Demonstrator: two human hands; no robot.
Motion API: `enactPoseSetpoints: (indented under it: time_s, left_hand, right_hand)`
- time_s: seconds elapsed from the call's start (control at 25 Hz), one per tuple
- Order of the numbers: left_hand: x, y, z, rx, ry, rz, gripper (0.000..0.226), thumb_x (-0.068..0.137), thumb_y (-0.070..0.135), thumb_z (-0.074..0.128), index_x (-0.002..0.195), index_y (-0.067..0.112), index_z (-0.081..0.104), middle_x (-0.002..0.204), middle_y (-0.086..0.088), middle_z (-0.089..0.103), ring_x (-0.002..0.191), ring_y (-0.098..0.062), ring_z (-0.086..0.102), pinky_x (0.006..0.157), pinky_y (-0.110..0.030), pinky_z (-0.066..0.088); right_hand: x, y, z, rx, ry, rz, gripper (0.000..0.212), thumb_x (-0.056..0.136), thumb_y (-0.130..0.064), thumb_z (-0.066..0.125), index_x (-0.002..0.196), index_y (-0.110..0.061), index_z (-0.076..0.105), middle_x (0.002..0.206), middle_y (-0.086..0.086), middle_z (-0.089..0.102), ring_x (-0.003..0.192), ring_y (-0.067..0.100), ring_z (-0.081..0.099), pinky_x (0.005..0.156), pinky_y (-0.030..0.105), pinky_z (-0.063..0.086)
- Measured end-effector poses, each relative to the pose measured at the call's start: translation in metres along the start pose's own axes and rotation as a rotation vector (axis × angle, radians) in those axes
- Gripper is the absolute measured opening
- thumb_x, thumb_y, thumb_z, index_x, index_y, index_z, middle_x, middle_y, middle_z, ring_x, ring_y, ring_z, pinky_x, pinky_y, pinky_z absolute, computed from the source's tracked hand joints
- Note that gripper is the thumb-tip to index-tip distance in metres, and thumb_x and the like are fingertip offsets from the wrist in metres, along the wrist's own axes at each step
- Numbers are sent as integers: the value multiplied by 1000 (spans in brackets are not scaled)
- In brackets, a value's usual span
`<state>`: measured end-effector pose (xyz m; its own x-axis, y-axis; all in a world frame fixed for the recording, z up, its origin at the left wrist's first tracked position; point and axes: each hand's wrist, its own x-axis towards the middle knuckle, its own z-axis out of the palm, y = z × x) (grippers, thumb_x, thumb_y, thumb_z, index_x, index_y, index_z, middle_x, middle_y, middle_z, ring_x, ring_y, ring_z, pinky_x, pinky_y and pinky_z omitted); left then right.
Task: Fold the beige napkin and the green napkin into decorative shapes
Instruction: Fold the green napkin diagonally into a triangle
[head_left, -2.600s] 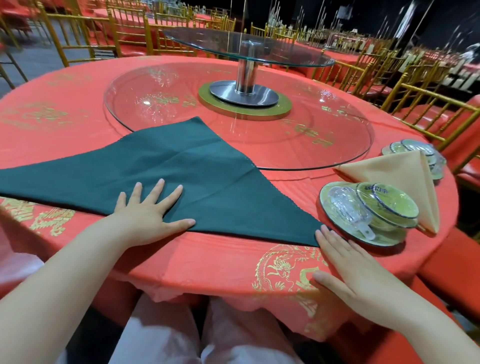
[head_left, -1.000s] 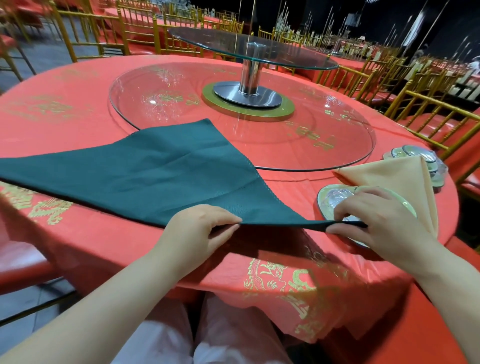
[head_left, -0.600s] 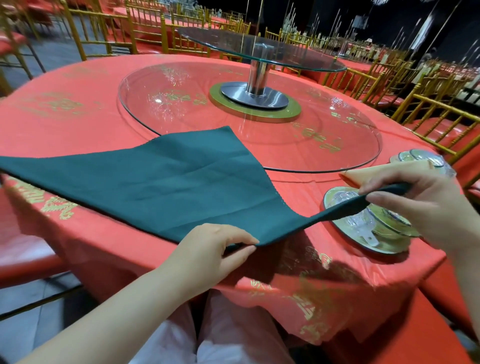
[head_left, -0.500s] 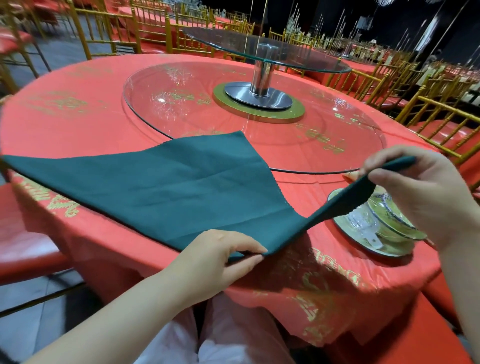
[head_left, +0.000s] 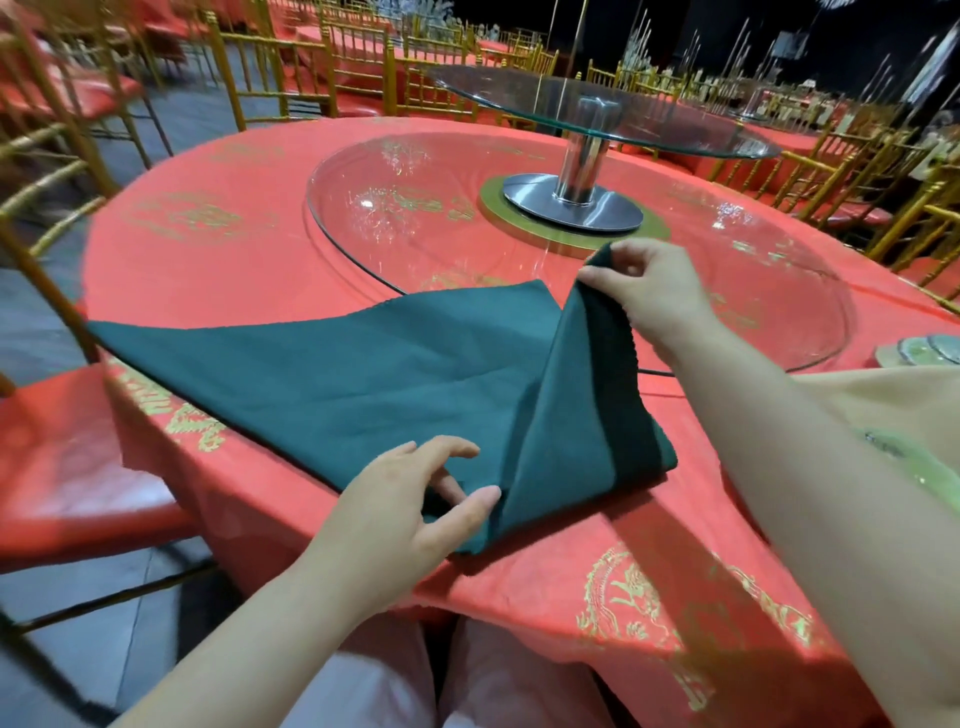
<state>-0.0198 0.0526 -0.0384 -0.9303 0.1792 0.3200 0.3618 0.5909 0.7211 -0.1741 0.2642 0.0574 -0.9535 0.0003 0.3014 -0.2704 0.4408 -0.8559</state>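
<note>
The green napkin (head_left: 337, 384), folded to a triangle, lies on the red tablecloth near the table's front edge. My right hand (head_left: 649, 296) pinches its right corner and holds it raised above the napkin's top point, over the glass turntable's rim. The lifted flap runs down to a fold near the front edge. My left hand (head_left: 410, 509) rests there at the bottom edge, thumb on top of the cloth and fingers spread over it. The beige napkin (head_left: 883, 400) shows at the right, mostly behind my right forearm.
A glass turntable (head_left: 415, 218) with a raised glass tier on a steel post (head_left: 582, 166) fills the table's middle. Green-rimmed dishes (head_left: 924, 353) sit at the far right. Gold chairs with red seats (head_left: 62, 467) ring the table.
My right hand has carried the napkin's right corner up and leftward over the cloth toward the top point. My left hand stays at the bottom edge. The view shifted left.
</note>
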Motion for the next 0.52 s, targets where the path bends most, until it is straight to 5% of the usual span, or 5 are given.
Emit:
enactPoseSetpoints:
  time_s: [0.12,0.32,0.52]
  left_hand:
    - [6,0,1,2,-20,-28,54,71,67,41,112,34,53,75,30,62,79,4,53,77,-11,34]
    - [14,-6,3,92,-5,-79,47,85,40,57,128,34,41,67,15,63,62,4,50,62,-13,36]
    - [17,-19,9,241,62,-18,43,82,42,48,123,30,42,93,16,53,81,-2,49,72,-20,42]
  right_hand:
    - [27,26,23,-64,-35,117,11,81,-11,69,74,-16,62,68,-7,59,54,-2,52,55,15,42]
    - [60,48,50,-272,-110,169,9,85,-18,64,90,-11,67,83,3,62,74,16,55,69,25,43]
    - [75,57,63,-470,-79,215,16,86,-22,63,92,-8,66,86,1,59,81,19,53,69,24,37]
